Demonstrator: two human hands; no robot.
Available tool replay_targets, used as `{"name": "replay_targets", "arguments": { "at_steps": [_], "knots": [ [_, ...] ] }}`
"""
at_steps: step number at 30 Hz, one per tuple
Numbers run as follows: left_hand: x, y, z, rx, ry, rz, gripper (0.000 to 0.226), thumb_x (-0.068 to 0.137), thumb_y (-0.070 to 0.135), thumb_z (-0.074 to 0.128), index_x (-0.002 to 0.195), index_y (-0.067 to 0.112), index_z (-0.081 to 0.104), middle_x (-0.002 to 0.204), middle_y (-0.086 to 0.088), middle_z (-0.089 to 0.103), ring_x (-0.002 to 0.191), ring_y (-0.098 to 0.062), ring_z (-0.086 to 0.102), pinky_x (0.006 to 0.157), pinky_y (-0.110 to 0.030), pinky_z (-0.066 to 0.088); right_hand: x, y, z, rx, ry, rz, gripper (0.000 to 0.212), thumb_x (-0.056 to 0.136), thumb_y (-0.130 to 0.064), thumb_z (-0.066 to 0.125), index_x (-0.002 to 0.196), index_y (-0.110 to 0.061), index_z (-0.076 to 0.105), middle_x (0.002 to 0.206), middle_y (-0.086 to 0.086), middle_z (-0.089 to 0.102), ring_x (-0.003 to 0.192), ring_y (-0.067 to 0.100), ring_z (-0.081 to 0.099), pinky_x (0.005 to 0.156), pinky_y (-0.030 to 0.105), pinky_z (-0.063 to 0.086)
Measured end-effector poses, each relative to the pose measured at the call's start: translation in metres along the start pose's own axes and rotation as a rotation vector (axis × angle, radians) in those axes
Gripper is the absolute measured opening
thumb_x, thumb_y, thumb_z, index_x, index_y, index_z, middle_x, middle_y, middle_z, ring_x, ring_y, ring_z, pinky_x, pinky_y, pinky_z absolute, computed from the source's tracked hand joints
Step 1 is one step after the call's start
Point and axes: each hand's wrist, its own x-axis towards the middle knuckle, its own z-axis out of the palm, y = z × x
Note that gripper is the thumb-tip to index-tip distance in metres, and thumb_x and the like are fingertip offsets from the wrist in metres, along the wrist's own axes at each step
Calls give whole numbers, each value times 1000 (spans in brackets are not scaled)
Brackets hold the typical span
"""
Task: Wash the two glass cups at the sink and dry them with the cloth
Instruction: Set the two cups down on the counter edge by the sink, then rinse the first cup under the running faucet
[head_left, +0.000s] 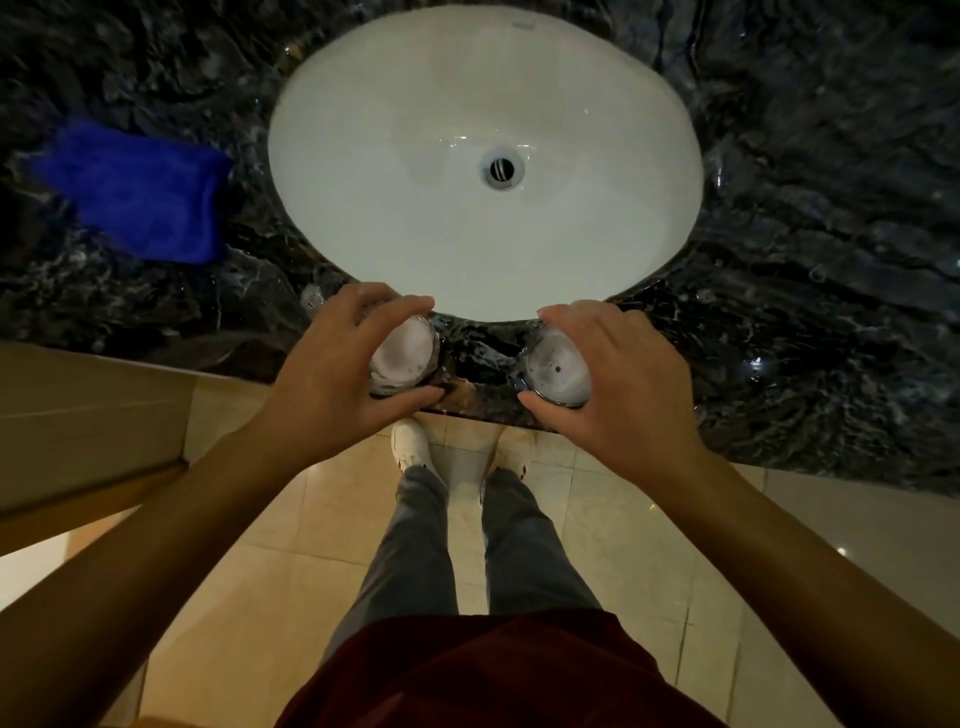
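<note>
The sink (485, 156) is plain white, with a dark drain (502, 169) ringed in silver. Around it the counter (831, 260) is black stone with pale grey and white veins, and a brown patch shows at its 6 o'clock edge. At 9 o'clock from the sink lies a deep blue cloth (140, 192). The two glass cups (404, 356) (557, 366) are clear, looking whitish grey. The floor tiles (291, 519) are beige, the trousers (410, 540) grey, the shirt (488, 675) dark red, the shoes (410, 441) white.

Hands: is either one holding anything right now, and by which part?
Left hand grips the left glass cup around its side wall; right hand grips the right glass cup likewise.
</note>
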Motion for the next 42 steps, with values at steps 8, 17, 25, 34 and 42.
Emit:
{"name": "replay_targets", "arguments": {
  "at_steps": [8, 17, 25, 34, 42],
  "knots": [
    [-2, 2, 3, -84, -1, -39, 73, 83, 57, 69, 147, 27, 48, 143, -6, 46, 128, -17, 47, 103, -37, 49, -2, -3, -1, -15, -9, 10, 80, 78, -61, 80, 142, -22, 53, 133, 5, 62, 113, 25, 60, 86, 43, 58],
    [15, 53, 2, -18, 118, 189, 61, 92, 43, 69, 139, 7, 57, 148, -16, 52, 140, -31, 46, 117, -39, 37, -29, 48, -32, 45, 84, 98, 72, 100, -56, 52, 155, -11, 40, 162, 12, 38, 146, 30, 40, 118, 45, 36],
    [37, 101, 54, -424, -84, 19, 98, 78, 50, 81, 156, 17, 32, 151, 2, 44, 134, 8, 38, 111, -6, 27, -55, 109, 8, -297, 11, 225, 63, 105, -58, 33, 160, -26, 35, 171, 9, 22, 158, 34, 14, 125, 61, 13],
    [41, 94, 72, -512, -44, -179, 84, 74, 25, 92, 138, 36, 39, 128, 34, 47, 117, 18, 50, 98, -8, 44, -58, 112, 17, -329, 25, 215, 63, 105, -58, 35, 160, -27, 34, 171, 8, 19, 159, 33, 11, 126, 60, 10],
    [73, 97, 26, -652, 111, -314, 72, 70, 28, 94, 128, 26, 51, 121, 17, 65, 113, 4, 62, 92, -17, 51, -54, 109, 11, -307, 2, 245, 59, 104, -53, 41, 158, -29, 38, 170, 6, 24, 159, 32, 15, 126, 58, 12]
  ]
}}
